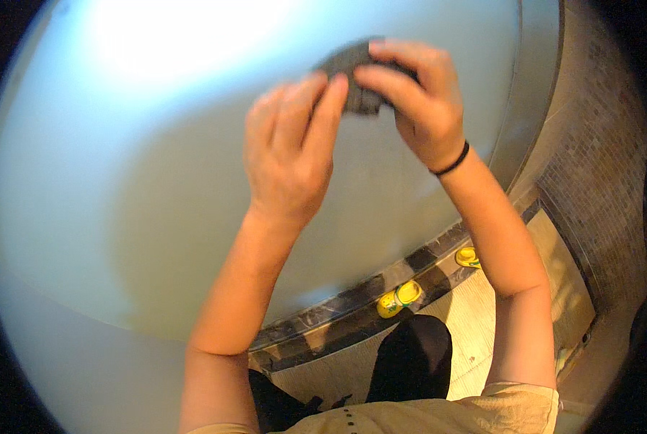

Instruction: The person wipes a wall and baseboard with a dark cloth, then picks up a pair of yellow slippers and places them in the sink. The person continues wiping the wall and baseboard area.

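Both hands are raised before a large, pale frosted panel (204, 228), near the top of the head view. My left hand (293, 146) holds the left part of a dark grey, flat, blurred object (359, 100) between fingers and thumb. My right hand (424, 92) grips its right part; a black band circles that wrist. The object's exact kind cannot be told. Fingers cover some of it.
A dark and light stone sill (302, 325) runs along the panel's lower edge. Yellow clogs (400, 299) stand by it, one partly behind the right forearm. Small-tiled surface (600, 163) lies at right, light floor (472, 320) below.
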`<state>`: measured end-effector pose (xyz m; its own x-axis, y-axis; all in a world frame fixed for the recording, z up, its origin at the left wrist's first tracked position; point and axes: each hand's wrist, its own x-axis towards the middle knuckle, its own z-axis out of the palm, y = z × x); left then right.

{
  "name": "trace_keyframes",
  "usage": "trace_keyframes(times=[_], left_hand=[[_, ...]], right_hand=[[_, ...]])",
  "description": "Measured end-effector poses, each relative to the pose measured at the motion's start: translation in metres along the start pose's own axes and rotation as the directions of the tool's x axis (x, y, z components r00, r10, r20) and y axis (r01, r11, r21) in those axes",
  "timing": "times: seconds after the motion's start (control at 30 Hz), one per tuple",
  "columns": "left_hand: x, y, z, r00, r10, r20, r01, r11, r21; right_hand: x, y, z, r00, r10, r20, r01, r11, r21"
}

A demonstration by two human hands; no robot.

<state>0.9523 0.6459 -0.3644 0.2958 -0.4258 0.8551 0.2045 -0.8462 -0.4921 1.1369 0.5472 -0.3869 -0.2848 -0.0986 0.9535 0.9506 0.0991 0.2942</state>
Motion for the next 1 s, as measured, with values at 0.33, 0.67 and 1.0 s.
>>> trace_keyframes(times=[0.33,0.67,1.0], left_hand=[[-0.036,0.073,0.038,0.973,0.009,0.231,-0.022,0.998,0.055],[0.048,0.06,0.112,0.998,0.017,0.054,-0.019,0.999,0.05],[0.005,0.124,0.145,0.958,0.095,0.272,-0.076,0.994,-0.079]], right_hand=[[-0.096,-0.004,-0.017,0.962,0.267,-0.049,-0.268,0.963,-0.008],[-0.052,0.082,-0.044,0.963,0.258,-0.076,-0.264,0.961,-0.079],[-0.173,0.056,-0.073,0.875,0.485,-0.011,-0.478,0.858,-0.191]])
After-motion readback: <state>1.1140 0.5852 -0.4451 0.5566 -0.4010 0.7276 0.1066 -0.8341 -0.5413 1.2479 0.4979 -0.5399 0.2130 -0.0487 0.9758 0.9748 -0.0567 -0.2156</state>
